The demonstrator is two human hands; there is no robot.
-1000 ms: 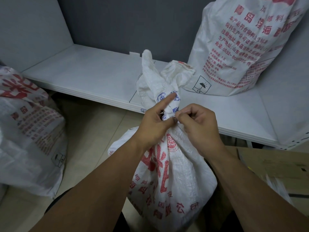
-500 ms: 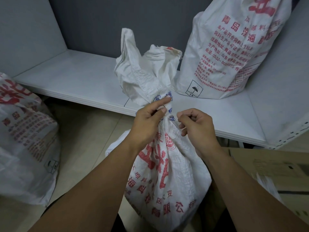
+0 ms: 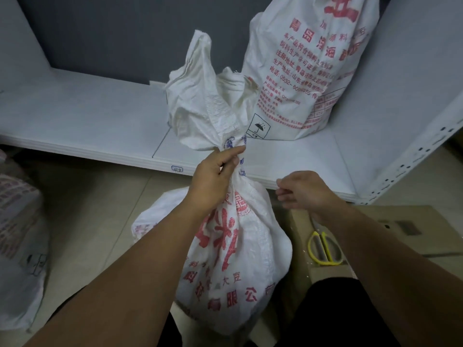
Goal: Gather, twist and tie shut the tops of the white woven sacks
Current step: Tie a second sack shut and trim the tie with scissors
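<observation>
A white woven sack (image 3: 233,261) with red print stands on the floor between my arms. Its top is gathered into a tight neck, and loose fabric (image 3: 208,106) fans out above it. My left hand (image 3: 215,174) is closed around that neck from the left. My right hand (image 3: 304,194) hovers to the right of the sack, apart from it, with fingers curled; whether it pinches a thin string I cannot tell. A second sack (image 3: 315,61) stands upright on the white shelf. Part of a third sack (image 3: 20,246) shows at the left edge.
A low white shelf (image 3: 82,126) runs across the back against a dark wall. Its perforated upright (image 3: 411,156) slants at the right. Yellow-handled scissors (image 3: 323,249) lie on flat cardboard (image 3: 400,229) under my right forearm. Beige tiled floor (image 3: 100,209) lies to the left.
My right hand let go of the sack's neck and moved right and down, away from it. My left hand kept its grip on the neck. The scissors came into view.
</observation>
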